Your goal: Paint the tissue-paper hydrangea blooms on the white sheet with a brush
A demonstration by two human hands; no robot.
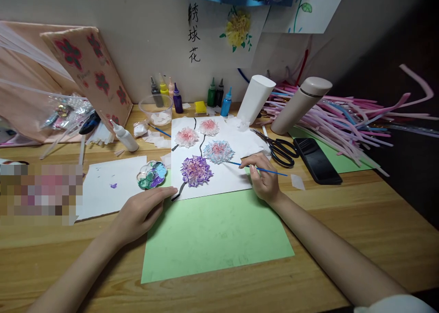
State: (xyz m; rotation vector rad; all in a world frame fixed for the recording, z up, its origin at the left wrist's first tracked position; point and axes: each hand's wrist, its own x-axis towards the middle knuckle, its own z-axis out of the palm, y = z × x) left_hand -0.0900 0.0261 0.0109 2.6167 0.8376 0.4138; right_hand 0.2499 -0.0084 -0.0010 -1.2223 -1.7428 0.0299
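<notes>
My right hand [265, 179] is closed round a thin blue paintbrush [270, 170]. The brush tip meets the lower right edge of a blue and pink ruffled paper flower [218, 151]. This flower is on a white sheet [233, 180], along with a purple flower [196, 171] and two pink and white ones, with dark painted stems. My left hand [147, 207] lies with fingers stretched out, fingertips on the sheet's lower left corner by a stem. Just beyond that hand sits a flower-shaped paint palette [152, 175] with green, purple and blue paint.
A green sheet [216, 240] lies under the white one. Black scissors [279, 150], a phone [317, 159] and a tumbler [300, 105] stand or lie at right. Paint bottles [177, 98] and a clear plastic cup [156, 109] line the back; a white glue bottle [124, 137] is left.
</notes>
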